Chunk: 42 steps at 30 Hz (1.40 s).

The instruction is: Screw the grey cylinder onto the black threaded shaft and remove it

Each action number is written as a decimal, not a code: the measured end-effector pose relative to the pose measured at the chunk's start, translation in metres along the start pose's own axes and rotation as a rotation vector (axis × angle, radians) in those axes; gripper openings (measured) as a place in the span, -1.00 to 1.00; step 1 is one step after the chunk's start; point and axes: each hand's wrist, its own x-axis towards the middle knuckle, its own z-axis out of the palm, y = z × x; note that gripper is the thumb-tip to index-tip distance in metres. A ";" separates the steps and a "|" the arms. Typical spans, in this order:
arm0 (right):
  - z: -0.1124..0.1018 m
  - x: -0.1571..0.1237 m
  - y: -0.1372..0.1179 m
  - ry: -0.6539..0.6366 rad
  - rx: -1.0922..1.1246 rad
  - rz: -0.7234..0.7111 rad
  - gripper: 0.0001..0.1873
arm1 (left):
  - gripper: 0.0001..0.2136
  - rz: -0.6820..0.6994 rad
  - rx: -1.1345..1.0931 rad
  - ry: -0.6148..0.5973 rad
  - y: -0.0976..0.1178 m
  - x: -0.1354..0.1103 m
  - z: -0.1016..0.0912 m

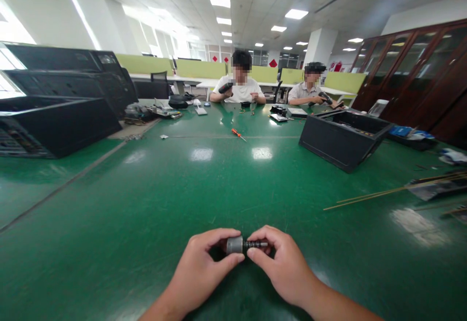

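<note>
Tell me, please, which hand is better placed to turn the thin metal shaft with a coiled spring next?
Probably the right hand: its thumb and fingers surround the shaft, while the left hand holds the grey metal cylinder.

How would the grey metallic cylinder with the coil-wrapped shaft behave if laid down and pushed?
The grey metallic cylinder would probably roll, being round; the narrower coil-wrapped shaft may make it curve. Its metal look suggests stiffness.

We record a bare left hand (199, 270) and bare right hand (286, 267); slim wrists (310, 289) and forearms (333, 304) uncovered throughout the visible length.
</note>
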 end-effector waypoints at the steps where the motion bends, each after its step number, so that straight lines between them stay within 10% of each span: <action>1: 0.000 0.000 0.000 0.001 0.002 -0.001 -0.88 | -0.76 0.004 0.000 -0.001 0.000 0.000 0.000; 42: 0.002 0.000 0.004 0.012 0.003 -0.002 -0.91 | -0.77 0.005 0.000 -0.013 0.002 -0.002 0.001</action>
